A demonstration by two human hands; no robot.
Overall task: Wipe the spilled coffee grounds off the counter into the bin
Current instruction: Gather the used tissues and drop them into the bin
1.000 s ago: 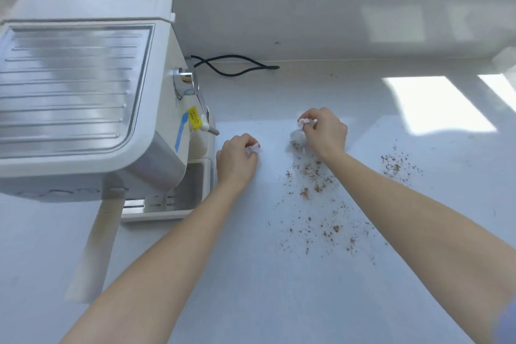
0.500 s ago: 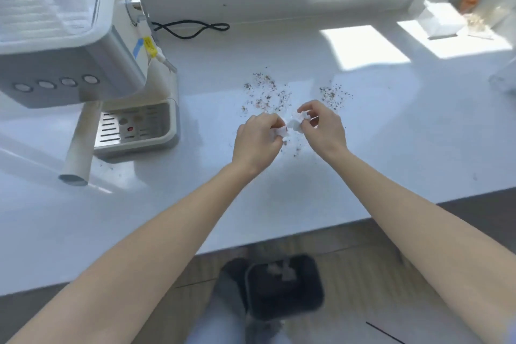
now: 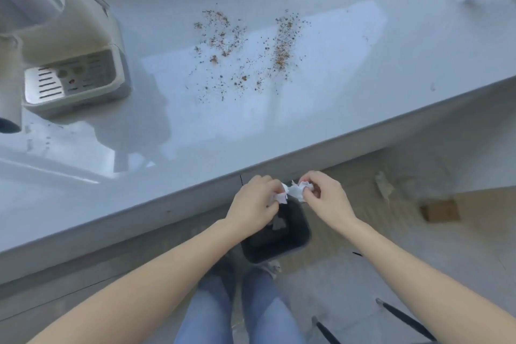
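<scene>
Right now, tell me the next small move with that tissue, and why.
Probably let go. Both hands, left and right, pinch the crumpled tissue directly above the open bin. Then fetch a fresh one: grounds remain on the counter.

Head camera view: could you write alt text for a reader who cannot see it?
Two bare hands, left hand and right hand, hold a crumpled white tissue above a black bin on the floor. Coffee grounds lie scattered on the grey counter beside a coffee machine.
</scene>
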